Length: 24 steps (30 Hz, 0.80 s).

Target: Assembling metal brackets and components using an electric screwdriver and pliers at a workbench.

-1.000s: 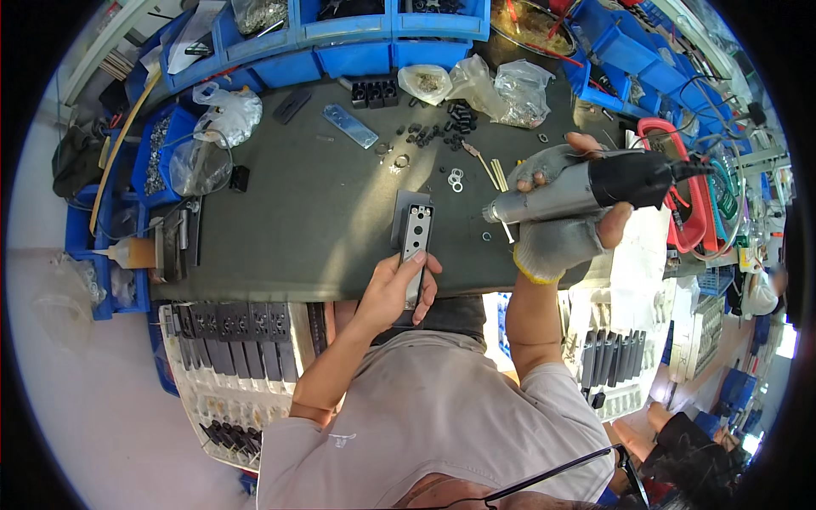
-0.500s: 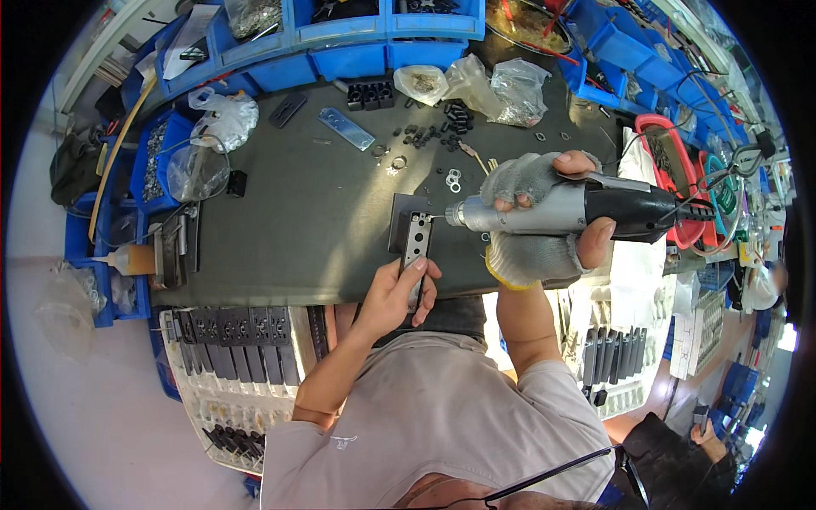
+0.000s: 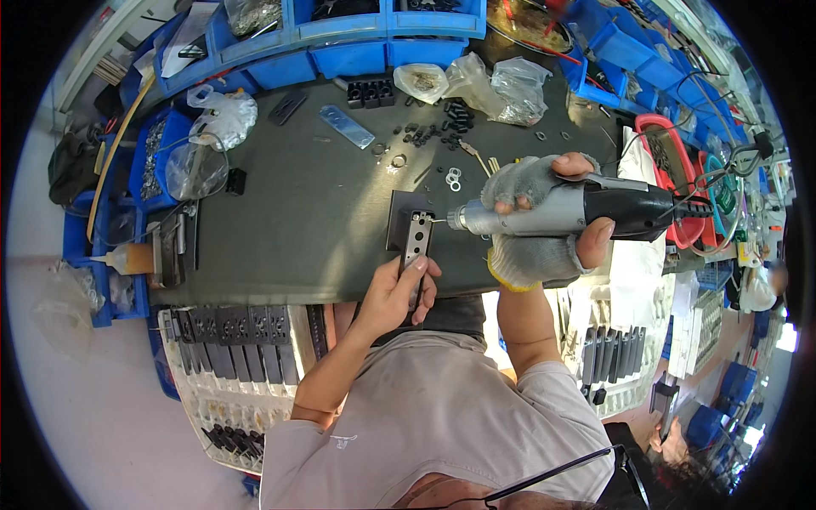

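My bare left hand [image 3: 401,291] is closed around the lower part of a narrow metal bar [image 3: 417,239] with a row of round holes. The bar's upper end rests against a dark block [image 3: 399,223] on the bench. In a grey glove with bare fingertips, my right hand [image 3: 537,221] grips a silver and black electric screwdriver [image 3: 544,211] held level. Its thin bit points left and reaches the upper end of the bar; whether it touches a screw is too small to tell.
Small black parts [image 3: 425,134], metal rings [image 3: 454,180] and plastic bags [image 3: 518,92] lie farther back on the dark mat. Blue bins [image 3: 348,61] line the far edge. A red basket [image 3: 667,153] stands at right. Trays of black parts [image 3: 229,357] flank my body. Another person's hand [image 3: 671,442] shows at lower right.
My hands, the bar and the screwdriver have barely shifted. At lower right, the other person's hand and the dark part it holds have moved left.
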### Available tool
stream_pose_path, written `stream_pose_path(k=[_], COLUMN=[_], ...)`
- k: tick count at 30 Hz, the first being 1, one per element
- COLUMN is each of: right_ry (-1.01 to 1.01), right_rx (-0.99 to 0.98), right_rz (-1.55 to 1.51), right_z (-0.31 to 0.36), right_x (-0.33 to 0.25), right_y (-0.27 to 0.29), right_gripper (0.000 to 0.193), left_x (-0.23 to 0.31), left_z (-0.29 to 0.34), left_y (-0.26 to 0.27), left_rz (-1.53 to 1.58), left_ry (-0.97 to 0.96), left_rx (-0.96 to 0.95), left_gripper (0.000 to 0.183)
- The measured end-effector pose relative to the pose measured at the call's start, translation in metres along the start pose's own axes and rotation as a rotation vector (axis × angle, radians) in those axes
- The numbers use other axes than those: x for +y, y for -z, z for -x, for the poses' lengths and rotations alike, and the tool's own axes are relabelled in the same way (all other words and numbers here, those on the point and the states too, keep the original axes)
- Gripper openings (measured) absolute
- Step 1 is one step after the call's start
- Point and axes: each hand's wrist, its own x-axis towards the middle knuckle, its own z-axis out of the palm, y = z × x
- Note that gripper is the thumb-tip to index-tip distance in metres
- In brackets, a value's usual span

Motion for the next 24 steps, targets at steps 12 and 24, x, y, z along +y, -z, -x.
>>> stream_pose_path(k=[12,24], right_ry=[-0.136,0.071], right_rx=[0.15,0.205], right_rz=[0.574,1.204], right_z=[0.003,0.028], right_x=[-0.028,-0.021], right_y=[-0.027,-0.022], right_gripper=[0.044,0.056], left_x=[0.006,0.009], left_z=[-0.013,-0.016], left_y=[-0.008,-0.058], left_rz=[-0.072,-0.378], left_ry=[-0.155,-0.485], left_rx=[0.262,0.172], left_gripper=[0.028,0.027])
